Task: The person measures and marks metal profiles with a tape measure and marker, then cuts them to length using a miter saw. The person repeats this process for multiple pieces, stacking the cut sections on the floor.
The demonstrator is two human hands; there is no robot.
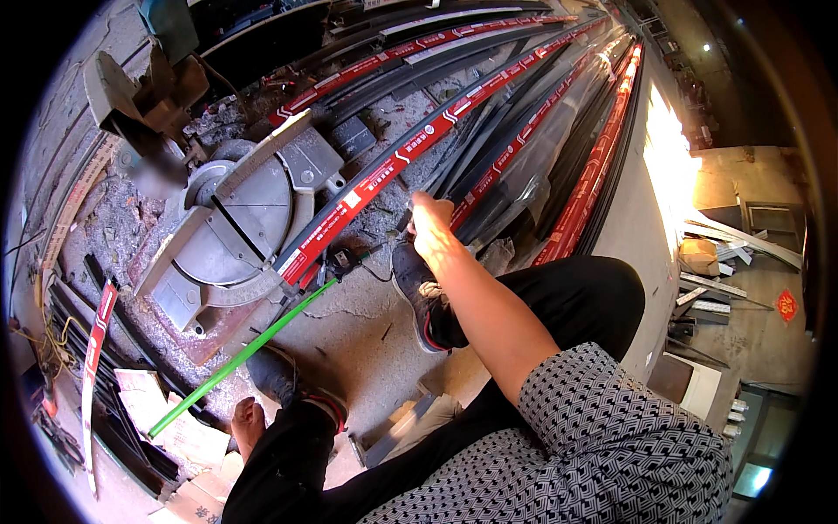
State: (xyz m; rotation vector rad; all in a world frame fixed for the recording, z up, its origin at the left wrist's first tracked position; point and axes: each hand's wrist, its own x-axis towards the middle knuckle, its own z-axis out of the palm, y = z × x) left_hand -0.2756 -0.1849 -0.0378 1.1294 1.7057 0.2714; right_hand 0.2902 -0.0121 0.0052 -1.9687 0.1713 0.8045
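See a long, slim black profile covered in red-and-white printed film (384, 175) just right of a grey metal saw base with a round turntable (240, 218). Find its near end overlapping the saw base's lower right rim; cannot tell about actual contact, but perhaps placed there for support. Points down-left with that end; runs with its long axis up and right, away from the saw base, looking bowed, probably through the lens.

Note the bare right hand (432, 227) right of the saw base, past the filmed profile, with fingers curled in near a small dark object (404, 218); cannot tell whether clamped on it. Note the left hand (247, 424) well below the saw base, beside the left leg, with fingers loosely bent, probably just resting; partly hidden, so cannot tell about any grasp.

Below the saw base, see a straight, bright green narrow strip (253, 348), perhaps a measuring tape drawn out. Farther right of the saw base, see more red-filmed profiles (585, 201), likely laid lengthwise together for tidy stacking. Down-left, see flattened brown cardboard (188, 428).
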